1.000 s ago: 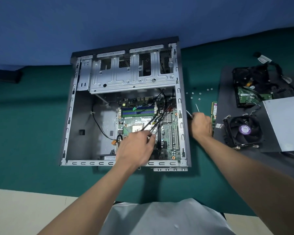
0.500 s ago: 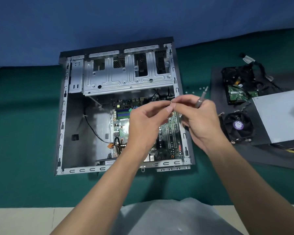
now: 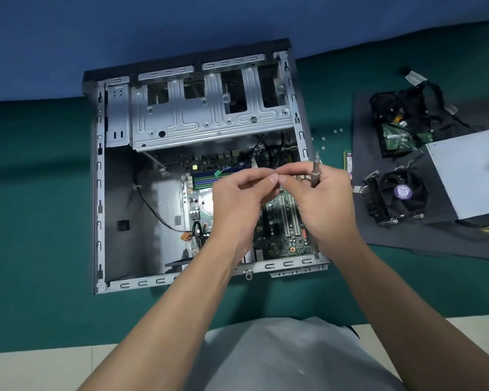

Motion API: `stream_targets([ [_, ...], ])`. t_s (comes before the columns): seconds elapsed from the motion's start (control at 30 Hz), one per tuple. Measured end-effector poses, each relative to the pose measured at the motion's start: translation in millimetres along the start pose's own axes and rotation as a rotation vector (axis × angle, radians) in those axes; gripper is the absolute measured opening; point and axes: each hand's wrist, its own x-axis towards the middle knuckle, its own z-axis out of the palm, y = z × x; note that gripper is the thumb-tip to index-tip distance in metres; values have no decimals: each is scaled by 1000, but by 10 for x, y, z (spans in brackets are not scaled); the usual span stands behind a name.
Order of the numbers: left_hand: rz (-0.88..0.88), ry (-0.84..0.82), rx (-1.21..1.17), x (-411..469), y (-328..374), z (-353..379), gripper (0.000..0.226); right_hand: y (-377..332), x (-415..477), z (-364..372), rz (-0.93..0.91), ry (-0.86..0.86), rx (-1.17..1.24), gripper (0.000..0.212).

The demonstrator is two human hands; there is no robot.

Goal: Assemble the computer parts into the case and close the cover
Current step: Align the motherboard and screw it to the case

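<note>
Green cloth (image 3: 40,221), case (image 3: 98,193), fan (image 3: 401,193): left hand (image 3: 237,204), right hand (image 3: 325,204) gripping screwdriver (image 3: 315,170) obscure motherboard (image 3: 283,227).

A green-covered desk (image 3: 40,221) meets a blue wall (image 3: 153,24) at twelve o'clock. A black mat (image 3: 364,136) lies at three o'clock.

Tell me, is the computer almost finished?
Not yet. The green board sits inside the open case. The right hand holds a screwdriver, and its fingertips meet the left hand's over the case. The fan, drive and grey box lie outside on the black mat, and no cover is on.
</note>
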Motion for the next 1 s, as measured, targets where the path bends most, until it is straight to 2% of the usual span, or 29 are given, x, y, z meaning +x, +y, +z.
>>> stream_targets([
  [0.2, -22, 11, -10, 29, -62, 23, 15, -18, 3, -29, -16, 15, -175, 7],
  [0.33, 99, 8, 232, 71, -99, 24, 16, -16, 28, -75, -1, 7, -196, 8],
  [0.47, 164, 9, 434, 92, -165, 30, 15, -2, 50, -150, -27, -107, -252, 5],
  [0.57, 172, -29, 586, 123, -241, 37, 20, 46, 82, -217, -89, -4, -249, 8],
  [0.63, 124, -118, 729, 156, -308, 6, 20, 124, 104, -241, -73, 178, -216, 10],
  [0.7, 28, -238, 827, 192, -387, -32, 12, 220, 107, -222, -18, 271, -227, 13],
  [0.77, -35, -316, 894, 239, -456, -47, 7, 311, 82, -170, 37, 236, -285, 21],
  [0.87, -40, -407, 985, 344, -520, -18, 7, 373, 67, -119, 57, 223, -344, 30],
  [1.0, -57, -700, 1183, 442, -646, 46, 20, 373, 109, -115, 44, 243, -406, 30],
])
